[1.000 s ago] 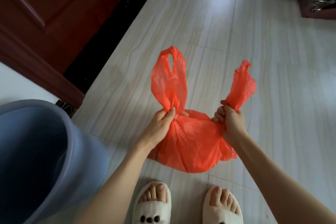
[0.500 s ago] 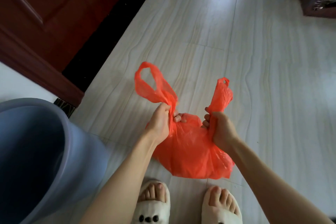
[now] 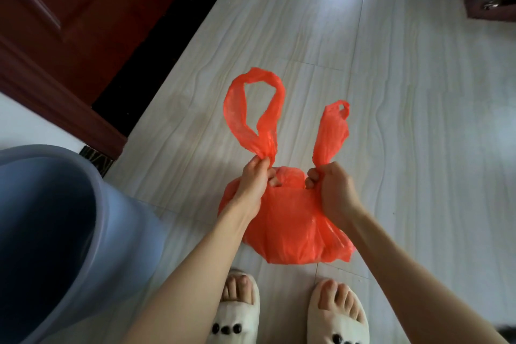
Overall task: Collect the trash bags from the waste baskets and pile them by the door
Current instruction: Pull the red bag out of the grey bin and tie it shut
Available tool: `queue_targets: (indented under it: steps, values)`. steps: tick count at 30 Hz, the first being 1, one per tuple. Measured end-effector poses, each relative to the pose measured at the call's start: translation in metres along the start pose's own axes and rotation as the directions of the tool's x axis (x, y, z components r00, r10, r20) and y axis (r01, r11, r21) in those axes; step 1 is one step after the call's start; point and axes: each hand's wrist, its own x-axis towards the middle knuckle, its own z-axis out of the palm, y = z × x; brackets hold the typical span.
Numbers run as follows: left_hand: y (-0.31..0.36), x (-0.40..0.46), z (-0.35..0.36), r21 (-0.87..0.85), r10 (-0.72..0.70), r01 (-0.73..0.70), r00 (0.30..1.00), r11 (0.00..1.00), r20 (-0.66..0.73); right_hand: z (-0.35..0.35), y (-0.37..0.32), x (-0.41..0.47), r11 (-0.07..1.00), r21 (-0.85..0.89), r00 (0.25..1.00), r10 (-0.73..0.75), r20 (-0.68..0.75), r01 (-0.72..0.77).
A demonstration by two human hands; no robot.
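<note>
The orange trash bag (image 3: 290, 229) was thin crinkly plastic w/ two handle loops, bulging round at the bottom so def had stuff in it. It hung just above the pale floor, in front of the person's feet. Left loop stood up wide open, right one narrower and more scrunched, both sticking up like bunny ears. The blue waste basket (image 3: 55, 232) sat off to the left, near the dark red door (image 3: 83, 8), tilted toward the cam.

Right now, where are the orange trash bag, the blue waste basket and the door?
orange trash bag (image 3: 290, 226), head view, bulging body
blue waste basket (image 3: 131, 220), head view, outer wall
door (image 3: 92, 8), head view, panel
</note>
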Motion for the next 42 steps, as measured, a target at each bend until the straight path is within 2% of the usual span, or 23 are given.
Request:
queue_targets:
  steps: [2,3,7,9,12,15,18,21,24,26,28,30,31,33,35,36,38,40,42]
  values:
    - [0.006,0.000,0.002,-0.180,-0.132,0.133,0.991,0.975,0.018,0.000,-0.001,0.001,1.000,-0.029,1.000,-0.003,-0.002,0.003]
    - [0.007,0.002,0.000,-0.222,-0.151,0.153,0.988,0.963,0.026,-0.002,0.000,0.002,0.999,-0.027,1.000,-0.029,-0.002,0.029]
    - [0.002,0.003,-0.007,-0.233,-0.110,0.110,0.994,0.966,0.013,-0.009,0.006,0.005,0.986,-0.064,0.985,-0.151,0.080,0.156]
    - [0.000,0.004,-0.009,-0.154,-0.035,0.032,0.999,0.988,-0.018,-0.010,0.008,0.006,0.986,-0.086,0.981,-0.127,0.148,0.141]
    - [0.002,0.001,-0.008,-0.061,0.014,-0.014,1.000,0.998,-0.014,-0.011,0.004,0.006,0.997,-0.016,0.979,-0.074,0.190,0.078]
    - [0.012,-0.003,-0.007,0.017,0.000,-0.001,1.000,1.000,0.030,-0.010,0.000,0.004,0.996,-0.080,0.969,-0.017,0.248,0.038]
    - [0.019,-0.007,-0.006,0.252,-0.051,0.031,0.996,0.967,0.075,-0.007,-0.006,-0.003,0.991,-0.130,0.934,0.037,0.356,0.010]
    - [0.021,-0.012,-0.006,0.441,-0.100,0.008,0.978,0.897,0.185,0.001,-0.012,-0.012,0.990,-0.137,0.896,0.088,0.434,-0.031]
    - [0.022,-0.014,-0.009,0.526,-0.096,-0.048,0.965,0.849,0.244,0.012,-0.014,-0.017,0.994,-0.107,0.914,0.061,0.402,-0.020]
    - [0.021,-0.015,-0.009,0.553,-0.055,-0.090,0.969,0.828,0.240,0.020,-0.009,-0.014,0.996,-0.093,0.958,0.020,0.286,0.007]
    - [0.018,-0.018,-0.008,0.626,0.028,-0.166,0.974,0.762,0.224,0.025,-0.001,-0.005,0.976,-0.201,0.988,-0.057,0.144,0.086]
    - [0.013,-0.023,-0.011,0.731,0.166,-0.290,0.956,0.617,0.240,0.025,0.004,0.005,0.899,-0.392,0.977,-0.212,0.000,0.195]
    - [0.009,-0.025,-0.014,0.746,0.248,-0.375,0.926,0.550,0.283,0.024,0.005,0.008,0.830,-0.499,0.951,-0.306,-0.037,0.248]
    - [0.003,-0.027,-0.020,0.758,0.374,-0.519,0.845,0.396,0.382,0.024,0.005,0.005,0.662,-0.677,0.903,-0.430,0.009,0.322]
    - [0.000,-0.027,-0.022,0.789,0.465,-0.581,0.765,0.201,0.445,0.023,0.008,-0.001,0.531,-0.774,0.896,-0.432,0.102,0.345]
    - [-0.001,-0.027,-0.021,0.794,0.516,-0.592,0.727,0.137,0.453,0.022,0.009,-0.003,0.467,-0.808,0.894,-0.422,0.153,0.359]
    - [-0.003,-0.027,-0.021,0.788,0.598,-0.603,0.680,0.126,0.424,0.022,0.007,-0.007,0.361,-0.839,0.891,-0.360,0.277,0.407]
    - [-0.005,-0.026,-0.022,0.768,0.630,-0.602,0.688,0.219,0.360,0.021,-0.001,-0.009,0.301,-0.840,0.888,-0.250,0.387,0.451]
    - [-0.006,-0.024,-0.023,0.745,0.625,-0.604,0.705,0.282,0.335,0.022,-0.007,-0.008,0.350,-0.833,0.904,-0.145,0.403,0.428]
